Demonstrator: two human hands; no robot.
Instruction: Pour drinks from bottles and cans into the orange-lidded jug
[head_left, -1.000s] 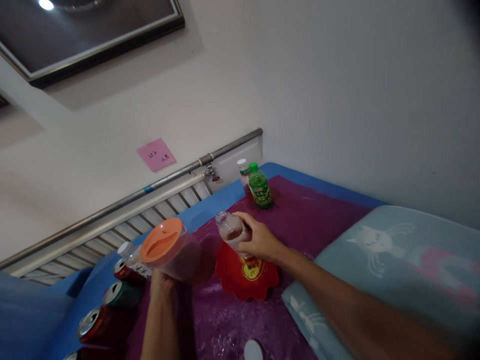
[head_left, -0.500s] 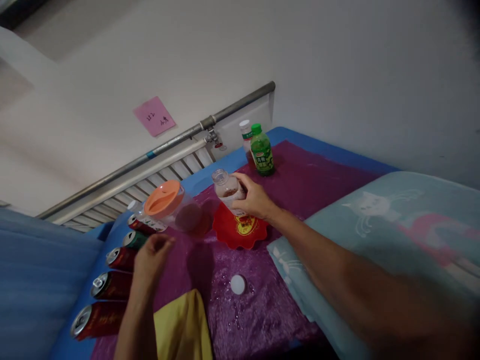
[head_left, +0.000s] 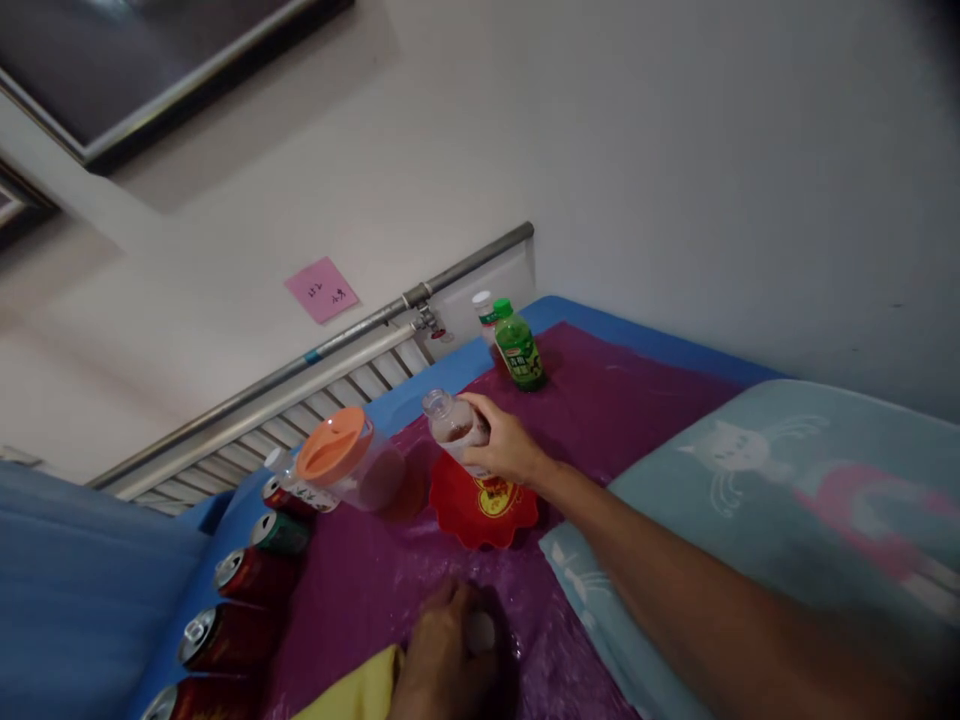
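My right hand [head_left: 499,440] is wrapped round a clear plastic bottle [head_left: 454,425], its uncapped mouth leaning to the left. Just below the bottle is a red scalloped plate [head_left: 457,510] with a yellow design; whether the two touch is hard to tell. Low in the middle, my left hand [head_left: 442,645] has its fingers and thumb round a white bottle cap [head_left: 480,634] at the table surface. That hand is slightly blurred and partly hides the cap.
A pitcher with an orange lid [head_left: 334,447], a white-capped bottle [head_left: 279,462] and several drink cans [head_left: 259,575] line the left. Behind stands a green bottle [head_left: 519,348] beside another bottle [head_left: 484,305]. A yellow cloth [head_left: 352,690] lies in front, a pale blue cat-print fabric [head_left: 750,500] at right.
My left hand has moved right and nearer to me, from beside the cans to the white cap. My right hand still holds the bottle over the plate. The view has tilted upward.
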